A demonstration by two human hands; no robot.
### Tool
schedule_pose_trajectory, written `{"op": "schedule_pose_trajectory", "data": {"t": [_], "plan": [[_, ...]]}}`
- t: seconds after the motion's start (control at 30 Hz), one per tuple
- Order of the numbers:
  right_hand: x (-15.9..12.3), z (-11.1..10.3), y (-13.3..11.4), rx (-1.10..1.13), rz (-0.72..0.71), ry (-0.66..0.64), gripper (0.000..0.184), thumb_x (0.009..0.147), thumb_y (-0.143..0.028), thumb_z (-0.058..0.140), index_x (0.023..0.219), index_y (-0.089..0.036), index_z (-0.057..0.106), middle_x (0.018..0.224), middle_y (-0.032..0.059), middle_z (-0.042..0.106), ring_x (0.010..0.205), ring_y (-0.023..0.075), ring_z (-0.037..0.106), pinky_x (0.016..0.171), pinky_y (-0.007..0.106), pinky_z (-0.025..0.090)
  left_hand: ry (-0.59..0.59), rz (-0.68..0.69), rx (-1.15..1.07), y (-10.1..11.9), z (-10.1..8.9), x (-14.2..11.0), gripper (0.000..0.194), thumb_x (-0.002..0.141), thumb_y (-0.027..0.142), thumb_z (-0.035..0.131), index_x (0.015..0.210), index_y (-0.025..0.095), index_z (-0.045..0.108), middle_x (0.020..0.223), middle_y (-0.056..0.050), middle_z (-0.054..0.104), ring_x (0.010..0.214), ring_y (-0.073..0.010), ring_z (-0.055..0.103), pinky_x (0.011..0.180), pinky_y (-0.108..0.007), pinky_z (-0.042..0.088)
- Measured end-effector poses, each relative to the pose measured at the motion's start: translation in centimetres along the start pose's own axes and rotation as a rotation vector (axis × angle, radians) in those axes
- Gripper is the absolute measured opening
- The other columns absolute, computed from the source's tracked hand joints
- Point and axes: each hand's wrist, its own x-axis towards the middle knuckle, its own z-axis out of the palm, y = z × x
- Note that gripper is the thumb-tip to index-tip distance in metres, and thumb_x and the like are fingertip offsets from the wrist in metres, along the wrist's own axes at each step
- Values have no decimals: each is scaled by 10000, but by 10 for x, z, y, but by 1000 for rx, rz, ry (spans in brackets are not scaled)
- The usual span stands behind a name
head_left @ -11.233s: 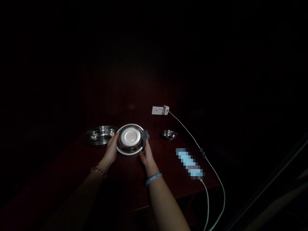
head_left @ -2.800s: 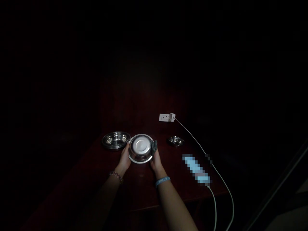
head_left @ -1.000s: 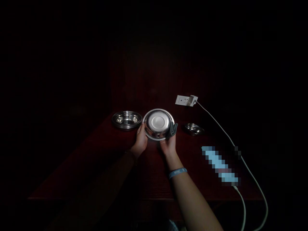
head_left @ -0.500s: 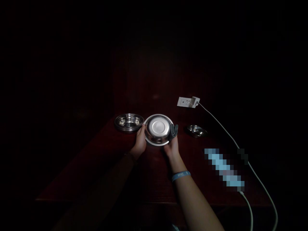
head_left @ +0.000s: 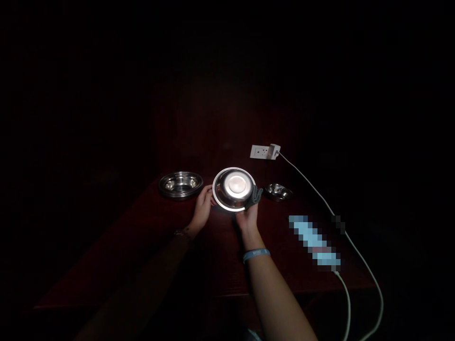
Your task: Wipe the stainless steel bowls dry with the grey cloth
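Observation:
I hold a shiny steel bowl tilted up off the dark red table, its underside facing me. My left hand grips its left rim with curled fingers. My right hand supports the lower right rim and presses a grey cloth against the bowl's right edge. A blue wristband sits on my right wrist and a beaded bracelet on my left.
A wide steel bowl rests left of my hands and a small steel bowl to the right. A white power strip lies behind, its white cable running off the front right edge. A blurred light-blue object lies at right.
The bowl has tipped slightly in my hands and the grey cloth stays at its right edge. The view has shifted a little; things on the table have not moved.

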Motion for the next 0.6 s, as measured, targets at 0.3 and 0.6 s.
{"op": "schedule_pose_trajectory", "data": {"t": [0.3,0.6], "plan": [[-6,7,-8,63,55,49,457,962,-530,392,1144,-196,646,1203,63,735,1301,193,582,1105,413,464,-17,25,42,7,0,-4,171,773,228,615,924,171,671,580,47,532,543,-103,471,556,-211,370],[-7,5,-7,62,61,20,450,967,-530,384,1100,-197,656,1230,75,720,1294,190,580,1125,399,433,-1,70,105,2,-3,-1,135,811,318,647,845,187,641,602,29,554,534,-106,457,530,-220,341]]}}
